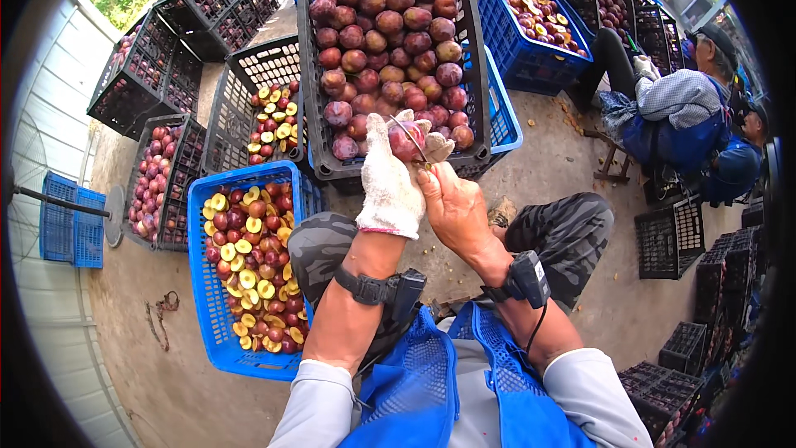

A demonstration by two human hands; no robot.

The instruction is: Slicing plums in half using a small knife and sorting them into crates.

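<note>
My left hand point(388, 187), in a white knit glove, is closed around a dark red plum point(403, 145). My bare right hand point(455, 206) grips a small knife point(411, 134), its thin blade lying across the plum; the handle is mostly hidden in the fingers. Both hands are over the near edge of a black crate point(308, 75) heaped with whole purple-red plums point(390, 50). Left of my knee, a blue crate point(196, 266) holds cut plum halves point(257, 274) with yellow flesh showing.
A black crate point(232, 92) with some halves stands left of the whole plums. More plum crates point(149, 75) are stacked at far left. At the back right is a blue crate point(506, 58) of halves. People point(688, 116) sit at right, near a black crate point(659, 241).
</note>
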